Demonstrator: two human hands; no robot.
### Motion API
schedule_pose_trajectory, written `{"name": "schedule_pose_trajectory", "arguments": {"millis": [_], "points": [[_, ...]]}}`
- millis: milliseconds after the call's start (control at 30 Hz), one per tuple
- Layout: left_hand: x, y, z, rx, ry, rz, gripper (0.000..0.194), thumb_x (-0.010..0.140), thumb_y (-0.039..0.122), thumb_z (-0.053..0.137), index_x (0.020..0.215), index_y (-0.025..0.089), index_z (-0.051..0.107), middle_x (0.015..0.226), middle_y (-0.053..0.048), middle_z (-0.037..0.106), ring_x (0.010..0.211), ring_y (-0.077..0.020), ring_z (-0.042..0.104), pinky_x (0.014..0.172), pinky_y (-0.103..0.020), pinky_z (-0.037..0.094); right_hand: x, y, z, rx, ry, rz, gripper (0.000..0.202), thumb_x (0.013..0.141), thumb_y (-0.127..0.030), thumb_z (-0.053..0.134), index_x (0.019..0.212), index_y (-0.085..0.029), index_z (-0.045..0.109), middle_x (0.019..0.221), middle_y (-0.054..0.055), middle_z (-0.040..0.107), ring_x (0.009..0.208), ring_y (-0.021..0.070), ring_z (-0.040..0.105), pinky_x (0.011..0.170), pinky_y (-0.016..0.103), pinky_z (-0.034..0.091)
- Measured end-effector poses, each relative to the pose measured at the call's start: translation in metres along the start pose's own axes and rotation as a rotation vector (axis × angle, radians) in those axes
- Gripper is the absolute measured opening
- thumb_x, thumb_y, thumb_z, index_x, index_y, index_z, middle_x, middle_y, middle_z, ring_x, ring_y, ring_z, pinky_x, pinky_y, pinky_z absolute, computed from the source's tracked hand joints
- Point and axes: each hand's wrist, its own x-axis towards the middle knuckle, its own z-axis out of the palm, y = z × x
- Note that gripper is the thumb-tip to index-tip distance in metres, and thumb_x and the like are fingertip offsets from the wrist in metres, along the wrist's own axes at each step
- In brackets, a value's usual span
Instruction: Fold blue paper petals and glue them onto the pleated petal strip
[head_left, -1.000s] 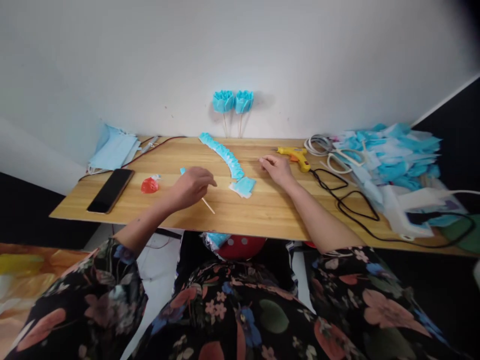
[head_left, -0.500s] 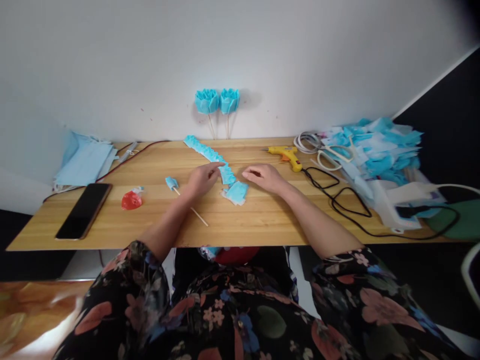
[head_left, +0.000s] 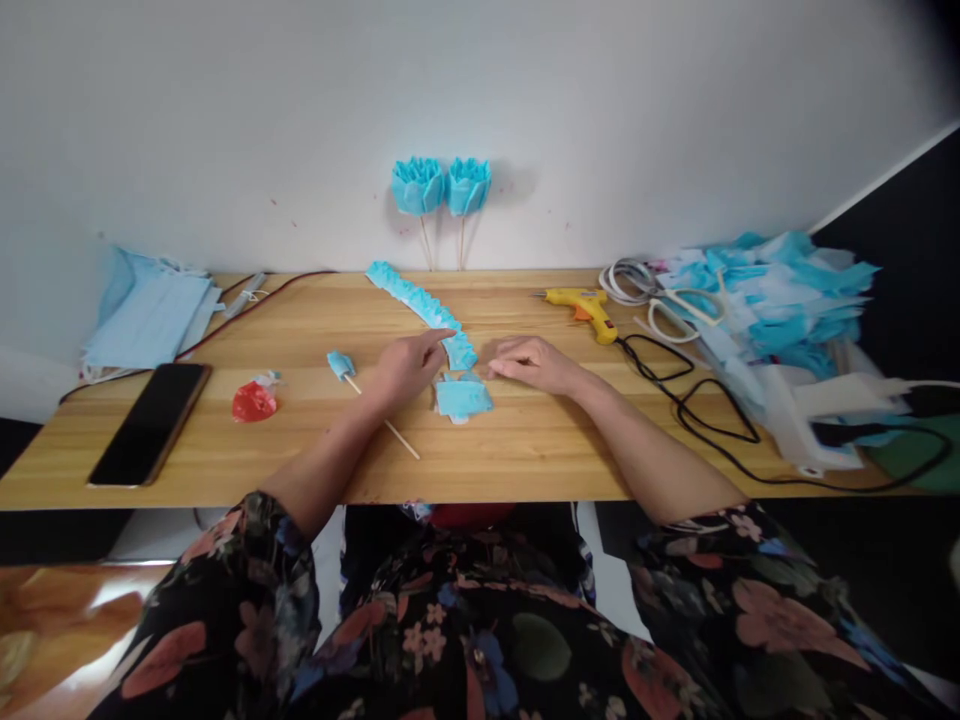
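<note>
My left hand (head_left: 409,372) rests on the table with the index finger stretched out over a row of overlapping blue petal-shaped pieces (head_left: 420,305). Just right of the row's near end lies my right hand (head_left: 536,365), its fingers curled in and nothing visible in them. Between the hands, nearer me, is a separate flat blue piece of fabric (head_left: 463,397), white along its edge. A thin wooden stick (head_left: 401,440) with a small blue wrapped tip (head_left: 340,364) passes partly under my left forearm.
Two blue flowers on sticks (head_left: 418,187) lean against the wall. To the right are a yellow glue gun (head_left: 585,302), scissors (head_left: 686,312), heaped blue and white scraps (head_left: 787,290) and a power strip (head_left: 806,430). Leftward lie a red wrapper (head_left: 255,400), a phone (head_left: 150,425) and face masks (head_left: 154,310).
The separate blue piece has shifted slightly left and nearer me, and now lies straighter. My right fingers have curled in more. The view has moved a little closer.
</note>
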Motion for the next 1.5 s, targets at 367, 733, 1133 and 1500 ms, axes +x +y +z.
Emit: {"name": "schedule_pose_trajectory", "arguments": {"millis": [367, 733, 1133, 1500], "points": [[-0.004, 0.009, -0.005, 0.119, -0.063, 0.237, 0.038, 0.091, 0.017, 0.048, 0.111, 0.02, 0.08, 0.105, -0.009, 0.081, 0.091, -0.0226, 0.073, 0.081, -0.032, 0.052, 0.005, 0.008, 0.005, -0.009, 0.271, 0.34, 0.042, 0.096, -0.052, 0.052, 0.088, -0.02, 0.079, 0.088, 0.004, 0.078, 0.082, 0.0203, 0.068, 0.074, 0.03, 0.044], [-0.003, 0.01, -0.006, -0.162, -0.073, 0.153, 0.031, 0.088, 0.021, 0.053, 0.103, 0.017, 0.079, 0.069, 0.0, 0.067, 0.06, -0.0127, 0.053, 0.06, -0.024, 0.039, 0.03, -0.015, 0.001, -0.35, 0.028, 0.467, 0.032, 0.092, -0.044, 0.063, 0.114, -0.022, 0.07, 0.101, 0.006, 0.079, 0.082, 0.0208, 0.066, 0.064, 0.029, 0.036], [0.012, -0.004, -0.008, -0.679, 0.313, -0.21, 0.026, 0.081, 0.021, 0.055, 0.1, 0.014, 0.071, 0.064, 0.003, 0.058, 0.056, -0.0089, 0.048, 0.057, -0.022, 0.038, 0.036, -0.006, 0.012, -0.409, 0.053, 0.47, 0.014, 0.09, -0.033, 0.061, 0.092, -0.026, 0.073, 0.093, 0.002, 0.079, 0.079, 0.0195, 0.066, 0.059, 0.029, 0.031], [0.009, 0.0, -0.006, -0.794, 0.129, -0.241, 0.03, 0.085, 0.042, 0.063, 0.082, 0.013, 0.072, 0.071, -0.005, 0.066, 0.06, -0.0108, 0.056, 0.058, -0.023, 0.046, 0.038, -0.011, 0.022, 0.164, 0.46, 0.315, 0.014, 0.082, -0.036, 0.06, 0.082, -0.022, 0.061, 0.083, 0.003, 0.073, 0.072, 0.017, 0.063, 0.069, 0.029, 0.047]]}}
